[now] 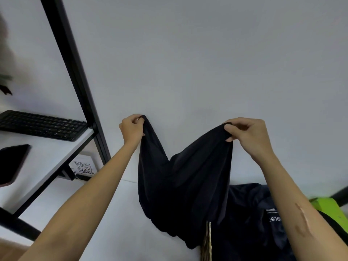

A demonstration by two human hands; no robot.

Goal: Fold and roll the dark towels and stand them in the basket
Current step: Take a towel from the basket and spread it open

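1. Dark towel is hanging in the air at the middle of the view, held up by its two top corners and sagging between them.
2. Left grip, at about 9 o'clock from the towel's sag, is pinching the left corner between curled fingers and thumb, closed tight on the cloth.
3. Right grip, at about 3 o'clock from the sag, is pinching the right corner the same way, fingers curled over the bunched hem.
4. Both forearms are reaching up from the lower edge of the view, well apart from each other.
5. Below the towel, at 6 o'clock, a strip of woven basket is showing; most of it is hidden by the cloth.
6. At 4 o'clock from the held towel a heap of more dark fabric with pale lettering is lying on the white table.
7. At 3 o'clock near the right edge, a bright green object is showing behind the right forearm.
8. At 9 o'clock a black-framed shelf is carrying a black keyboard and a dark flat device; a QR-code card is sitting under it.
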